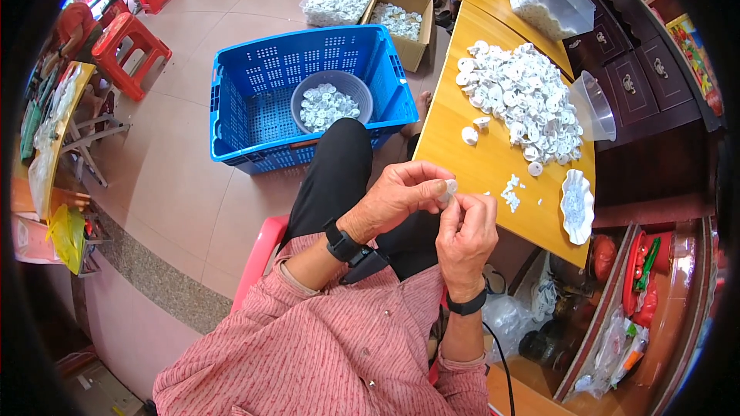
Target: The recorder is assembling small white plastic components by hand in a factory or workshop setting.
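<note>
Between thumb and fingers of my left hand (pixel 399 199) is a small white round plastic part (pixel 448 189), held above my lap beside the table edge. My right hand (pixel 467 240) is closed in a pinch right against that part; whatever its fingertips hold is hidden. On the yellow wooden table (pixel 455 173) lies a big heap of similar white plastic parts (pixel 524 100). A few loose ones, such as a white round part (pixel 469 135), sit apart from the heap. Nearer me are scattered tiny white pieces (pixel 510 194) and a wavy-edged white dish (pixel 576 206) containing small translucent pieces.
Left of the table, a blue crate (pixel 254 150) on the floor contains a grey basket (pixel 362 100) of white parts. Behind it stand a cardboard box (pixel 424 35) and a clear tub (pixel 337 4), both filled. A clear bin (pixel 551 0) and a translucent bowl (pixel 600 112) border the heap.
</note>
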Demonstrator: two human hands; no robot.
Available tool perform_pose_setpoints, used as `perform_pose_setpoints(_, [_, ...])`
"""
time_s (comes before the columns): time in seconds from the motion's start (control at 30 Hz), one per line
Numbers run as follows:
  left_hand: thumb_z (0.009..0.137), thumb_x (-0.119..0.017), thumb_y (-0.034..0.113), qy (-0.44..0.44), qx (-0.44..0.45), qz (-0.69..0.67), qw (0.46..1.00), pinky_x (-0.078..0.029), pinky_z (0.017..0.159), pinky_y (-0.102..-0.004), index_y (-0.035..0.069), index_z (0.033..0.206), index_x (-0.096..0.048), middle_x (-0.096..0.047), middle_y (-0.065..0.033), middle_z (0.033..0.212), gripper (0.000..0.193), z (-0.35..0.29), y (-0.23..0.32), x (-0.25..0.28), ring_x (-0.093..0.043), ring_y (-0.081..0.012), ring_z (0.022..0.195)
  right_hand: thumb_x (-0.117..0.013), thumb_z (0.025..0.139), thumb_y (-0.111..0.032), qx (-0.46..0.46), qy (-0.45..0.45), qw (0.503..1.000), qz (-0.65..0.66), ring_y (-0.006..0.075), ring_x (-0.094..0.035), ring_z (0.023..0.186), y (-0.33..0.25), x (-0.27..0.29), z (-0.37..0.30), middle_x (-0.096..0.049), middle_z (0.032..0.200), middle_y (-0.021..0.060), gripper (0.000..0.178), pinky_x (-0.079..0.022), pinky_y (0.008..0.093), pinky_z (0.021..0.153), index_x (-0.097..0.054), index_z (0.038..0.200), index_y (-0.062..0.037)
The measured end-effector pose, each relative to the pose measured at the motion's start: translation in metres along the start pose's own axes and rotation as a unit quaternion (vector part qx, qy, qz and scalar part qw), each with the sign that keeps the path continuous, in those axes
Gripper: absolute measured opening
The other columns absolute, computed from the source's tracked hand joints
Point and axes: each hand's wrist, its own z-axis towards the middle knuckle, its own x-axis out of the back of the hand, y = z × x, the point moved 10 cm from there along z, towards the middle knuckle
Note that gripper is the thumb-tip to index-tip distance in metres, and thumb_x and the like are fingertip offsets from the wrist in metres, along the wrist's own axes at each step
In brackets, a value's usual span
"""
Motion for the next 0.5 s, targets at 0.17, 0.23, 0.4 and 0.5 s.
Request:
perform_pose_setpoints(0.17, [0.095,-0.068,0.012,0.001,-0.019,0.043,0.999,-0.058,0.077,-0.0269,-0.002,0.117,-0.065,-0.069,-0.0094,0.107,0.026,-0.001,0.006,-0.003,-0.066,-0.0132,0.088,-0.067,0.086,0.002,0.029,-0.011,0.998,-0.054,0.0345,-0.062,0.074,-0.009,-0.005,0.002,-0.058,0.088,0.0146,0.013,-0.053,0.0417,0.061,-0.059,0.095,-0.0018])
perform_pose_setpoints(0.23, [0.095,-0.068,0.014,0.008,-0.026,0.049,0.998,-0.058,0.076,-0.0266,-0.002,0.116,-0.066,-0.069,-0.0091,0.104,0.026,0.0,0.007,0.0,-0.066,-0.0129,0.086,-0.067,0.087,0.001,0.022,-0.006,1.0,-0.016,0.0321,-0.062,0.074,-0.006,-0.003,0.003,-0.058,0.089,0.014,0.011,-0.053,0.0394,0.061,-0.059,0.095,-0.0012])
perform_pose_setpoints(0.4, [0.096,-0.067,0.019,0.026,0.006,-0.002,1.0,-0.058,0.072,-0.0251,-0.001,0.116,-0.066,-0.069,-0.0079,0.101,0.028,0.0,0.001,0.003,-0.066,-0.0118,0.081,-0.065,0.094,-0.005,-0.138,-0.044,0.975,0.171,0.0161,-0.062,0.073,0.024,-0.009,-0.003,-0.06,0.091,0.0095,0.007,-0.052,0.0282,0.063,-0.061,0.094,0.0008])
perform_pose_setpoints(0.5, [0.096,-0.067,0.022,0.038,0.021,-0.002,0.999,-0.057,0.07,-0.0244,0.0,0.115,-0.066,-0.069,-0.0071,0.099,0.029,-0.001,-0.002,0.004,-0.066,-0.0111,0.078,-0.065,0.094,-0.005,-0.161,-0.043,0.969,0.184,0.0165,-0.062,0.073,0.03,-0.012,-0.006,-0.06,0.09,0.0095,0.006,-0.052,0.0284,0.063,-0.061,0.094,0.0006])
